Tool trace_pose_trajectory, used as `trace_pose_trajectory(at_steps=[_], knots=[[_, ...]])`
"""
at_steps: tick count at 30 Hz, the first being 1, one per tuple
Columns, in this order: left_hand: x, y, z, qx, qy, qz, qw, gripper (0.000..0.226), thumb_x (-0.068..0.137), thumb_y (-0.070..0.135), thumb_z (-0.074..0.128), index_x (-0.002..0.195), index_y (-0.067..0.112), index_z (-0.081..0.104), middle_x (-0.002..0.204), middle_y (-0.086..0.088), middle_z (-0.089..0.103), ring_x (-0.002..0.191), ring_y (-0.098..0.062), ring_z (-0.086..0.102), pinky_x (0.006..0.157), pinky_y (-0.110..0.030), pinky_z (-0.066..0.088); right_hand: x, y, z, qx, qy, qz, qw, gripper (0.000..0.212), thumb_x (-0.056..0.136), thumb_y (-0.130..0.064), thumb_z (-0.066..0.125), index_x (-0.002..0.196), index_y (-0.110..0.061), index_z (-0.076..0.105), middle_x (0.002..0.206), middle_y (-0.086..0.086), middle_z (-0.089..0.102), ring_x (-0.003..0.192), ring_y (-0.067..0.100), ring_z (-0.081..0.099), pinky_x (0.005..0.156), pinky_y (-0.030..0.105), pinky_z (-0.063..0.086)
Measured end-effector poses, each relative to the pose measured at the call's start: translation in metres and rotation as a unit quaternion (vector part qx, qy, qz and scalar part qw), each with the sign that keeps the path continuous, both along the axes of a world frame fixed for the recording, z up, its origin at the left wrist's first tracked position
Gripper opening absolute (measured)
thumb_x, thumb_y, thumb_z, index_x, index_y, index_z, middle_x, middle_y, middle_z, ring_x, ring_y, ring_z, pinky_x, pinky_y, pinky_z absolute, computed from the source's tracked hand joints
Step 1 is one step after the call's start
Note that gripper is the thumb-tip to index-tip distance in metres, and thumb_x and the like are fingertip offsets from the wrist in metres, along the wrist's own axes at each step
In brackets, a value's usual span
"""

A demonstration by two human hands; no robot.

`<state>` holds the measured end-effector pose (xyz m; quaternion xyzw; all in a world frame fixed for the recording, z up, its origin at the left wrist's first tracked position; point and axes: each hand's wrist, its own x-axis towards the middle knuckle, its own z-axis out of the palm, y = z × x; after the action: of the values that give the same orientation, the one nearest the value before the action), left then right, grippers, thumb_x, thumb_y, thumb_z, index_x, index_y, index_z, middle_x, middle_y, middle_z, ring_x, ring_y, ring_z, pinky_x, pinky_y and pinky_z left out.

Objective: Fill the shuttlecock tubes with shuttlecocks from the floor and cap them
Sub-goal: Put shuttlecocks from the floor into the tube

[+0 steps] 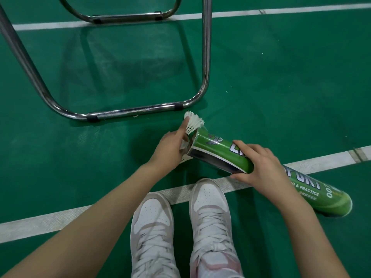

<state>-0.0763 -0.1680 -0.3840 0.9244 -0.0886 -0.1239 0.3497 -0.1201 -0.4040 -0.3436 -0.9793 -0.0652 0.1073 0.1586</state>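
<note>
Shuttlecock [193,123] sits half inside the green tube's [220,151] open mouth, low over the floor, my left hand [170,146] pinching its feathers, my right hand [261,163] gripping the tube; I'd push straight, gently.

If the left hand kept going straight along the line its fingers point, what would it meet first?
The left hand points up and right, fingers already on the shuttlecock at the green tube mouth. Past it, probably the chrome chair frame, though depth is unclear.

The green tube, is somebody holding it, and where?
Yes. The right hand grips the green cardboard shuttlecock tube round its middle; the left hand holds white feather shuttlecocks at its mouth.
</note>
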Motion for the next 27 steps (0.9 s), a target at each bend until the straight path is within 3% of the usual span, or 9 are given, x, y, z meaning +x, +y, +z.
trace_pose_trajectory(at_steps=[4, 8, 13, 18, 23, 27], knots=[[-0.012, 0.015, 0.0, -0.001, 0.027, 0.054, 0.998, 0.081, 0.092, 0.011, 0.058, 0.151, 0.027, 0.006, 0.112, -0.004, 0.055, 0.101, -0.021, 0.053, 0.083, -0.027, 0.041, -0.001, 0.002, -0.001, -0.012, 0.005, 0.006, 1.0, 0.088, 0.068, -0.046, 0.074, 0.14, -0.039, 0.024, 0.132, -0.003, 0.044, 0.117, 0.019, 0.037, 0.098, 0.034, 0.028], [-0.02, 0.021, 0.004, -0.015, 0.056, 0.107, 0.993, 0.078, 0.091, 0.012, 0.06, 0.151, 0.028, 0.012, 0.102, -0.008, 0.057, 0.09, -0.022, 0.057, 0.084, -0.035, 0.047, 0.0, 0.003, -0.004, -0.017, 0.005, 0.007, 1.0, 0.087, 0.068, -0.046, 0.074, 0.14, -0.039, 0.026, 0.132, -0.003, 0.045, 0.116, 0.02, 0.037, 0.098, 0.035, 0.029], [-0.024, 0.025, 0.008, -0.118, 0.115, 0.222, 0.961, 0.064, 0.09, 0.012, 0.062, 0.144, 0.029, 0.032, 0.089, 0.006, 0.057, 0.078, -0.004, 0.054, 0.067, -0.013, 0.039, 0.001, 0.004, -0.007, -0.02, 0.001, 0.012, 1.0, 0.087, 0.068, -0.047, 0.073, 0.14, -0.038, 0.025, 0.131, -0.002, 0.045, 0.116, 0.02, 0.038, 0.097, 0.036, 0.03], [-0.028, 0.03, 0.013, -0.223, 0.055, 0.331, 0.915, 0.053, 0.087, 0.013, 0.065, 0.134, 0.024, 0.044, 0.091, -0.005, 0.065, 0.086, -0.016, 0.059, 0.073, -0.02, 0.045, -0.001, 0.005, -0.01, -0.022, 0.002, 0.016, 1.0, 0.086, 0.068, -0.046, 0.073, 0.139, -0.039, 0.026, 0.13, -0.003, 0.046, 0.115, 0.021, 0.039, 0.097, 0.036, 0.03], [-0.031, 0.031, 0.026, -0.315, 0.012, 0.406, 0.858, 0.043, 0.089, 0.012, 0.063, 0.126, 0.026, 0.046, 0.091, -0.002, 0.063, 0.084, -0.014, 0.058, 0.066, -0.011, 0.045, -0.001, 0.006, -0.01, -0.016, 0.007, 0.012, 1.0, 0.087, 0.066, -0.044, 0.075, 0.139, -0.039, 0.027, 0.132, -0.004, 0.045, 0.116, 0.02, 0.038, 0.097, 0.035, 0.028], [-0.036, 0.025, 0.036, -0.344, 0.017, 0.395, 0.852, 0.044, 0.089, 0.011, 0.063, 0.127, 0.025, 0.045, 0.085, 0.002, 0.061, 0.079, -0.009, 0.058, 0.064, -0.003, 0.044, -0.002, 0.01, -0.01, -0.005, 0.008, 0.013, 1.0, 0.087, 0.066, -0.044, 0.076, 0.138, -0.037, 0.028, 0.132, -0.007, 0.045, 0.116, 0.019, 0.037, 0.097, 0.035, 0.028]])
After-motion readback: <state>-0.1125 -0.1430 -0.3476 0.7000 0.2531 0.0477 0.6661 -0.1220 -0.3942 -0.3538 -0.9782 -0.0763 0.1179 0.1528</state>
